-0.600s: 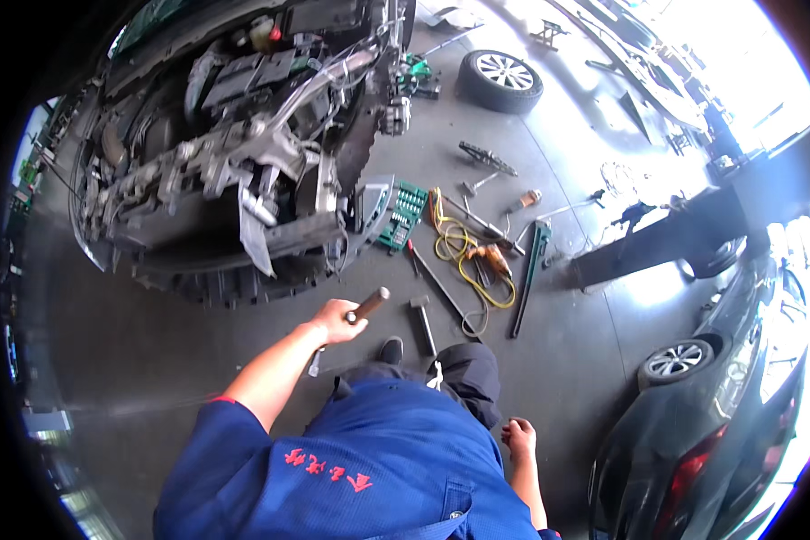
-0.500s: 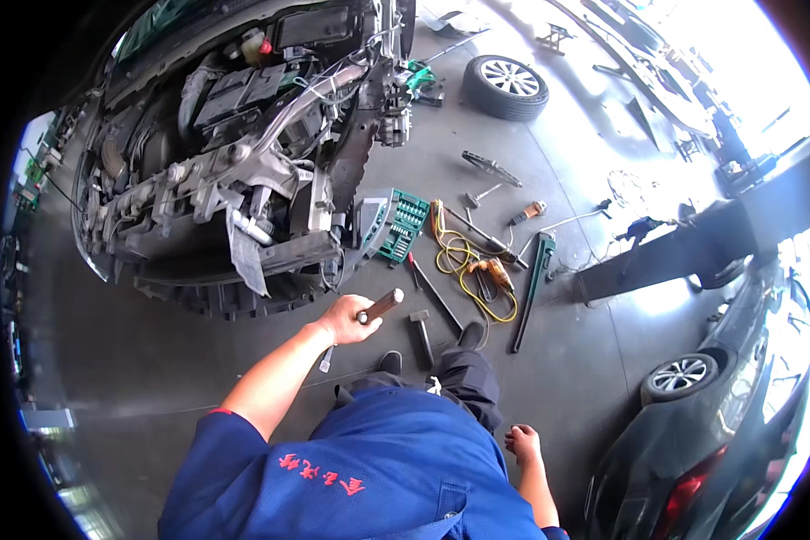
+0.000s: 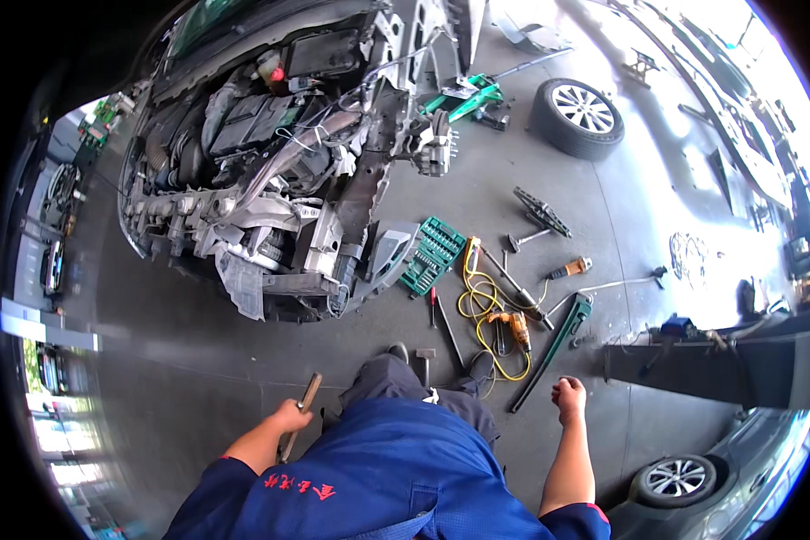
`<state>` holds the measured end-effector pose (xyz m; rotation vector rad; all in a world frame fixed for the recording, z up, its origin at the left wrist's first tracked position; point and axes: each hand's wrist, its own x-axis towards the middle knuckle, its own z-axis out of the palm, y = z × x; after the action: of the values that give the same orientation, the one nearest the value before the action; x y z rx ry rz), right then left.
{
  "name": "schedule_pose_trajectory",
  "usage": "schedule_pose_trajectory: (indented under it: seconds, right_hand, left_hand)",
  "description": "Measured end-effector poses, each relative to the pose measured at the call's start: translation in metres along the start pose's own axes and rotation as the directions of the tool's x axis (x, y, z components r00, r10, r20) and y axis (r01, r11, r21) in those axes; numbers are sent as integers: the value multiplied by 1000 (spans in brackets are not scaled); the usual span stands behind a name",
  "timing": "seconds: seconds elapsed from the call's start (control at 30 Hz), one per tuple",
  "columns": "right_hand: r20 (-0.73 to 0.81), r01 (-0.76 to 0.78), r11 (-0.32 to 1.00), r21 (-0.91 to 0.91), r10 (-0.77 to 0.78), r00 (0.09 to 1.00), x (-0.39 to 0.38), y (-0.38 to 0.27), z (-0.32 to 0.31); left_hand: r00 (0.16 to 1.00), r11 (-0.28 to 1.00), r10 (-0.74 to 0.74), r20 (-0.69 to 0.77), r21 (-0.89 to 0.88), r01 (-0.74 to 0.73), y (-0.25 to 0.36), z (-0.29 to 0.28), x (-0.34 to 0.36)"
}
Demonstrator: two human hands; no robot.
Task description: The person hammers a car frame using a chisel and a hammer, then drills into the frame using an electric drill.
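Observation:
My left hand (image 3: 290,416) is closed around a brown, wooden-looking handle (image 3: 310,393), held tilted out at my left side. Its lower end passes behind the hand near my sleeve, so the full tool cannot be made out. Out to my right, my right hand (image 3: 569,396) is raised with fingers curled in, nothing visible in it. The closest tool to it is a long green pipe wrench (image 3: 562,337) on the floor. A hammer (image 3: 426,357) stands out by my feet, next to a red-ended pry bar (image 3: 447,328).
Ahead left is a car front (image 3: 279,180) stripped of its bumper. On the floor are a green socket set (image 3: 434,256), an orange drill (image 3: 513,328) with yellow cord, an orange power tool (image 3: 570,268), a scissor jack (image 3: 543,211) and a wheel (image 3: 578,117). A lift arm (image 3: 711,369) juts in at right.
My left hand has dropped back toward my left side with the handle. My right hand has come up and forward. The view has turned, and the car front sits farther from me.

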<state>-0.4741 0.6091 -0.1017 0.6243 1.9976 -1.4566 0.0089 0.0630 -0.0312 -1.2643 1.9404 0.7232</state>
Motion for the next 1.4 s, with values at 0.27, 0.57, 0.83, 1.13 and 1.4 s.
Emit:
schedule_pose_trajectory:
  seconds: [0.27, 0.57, 0.83, 1.13, 1.4]
  right_hand:
    - [85, 10, 954, -299, 17, 996, 0, -54, 53]
    - [332, 155, 717, -680, 112, 937, -60, -100, 126]
    - [337, 316, 536, -783, -62, 940, -12, -218, 169]
    - [690, 677, 387, -625, -131, 712, 66, -303, 261]
    - [779, 813, 225, -537, -238, 581, 148, -404, 261]
  left_hand:
    - [995, 839, -26, -97, -544, -31, -13, 19, 59]
    - [967, 872, 165, -196, -430, -236, 89, -63, 123]
    - [933, 806, 114, -341, -517, -287, 87, -35, 131]
    - [982, 793, -174, -70, -602, 98, 102, 35, 101]
    - [964, 780, -236, -126, -617, 110, 198, 40, 106]
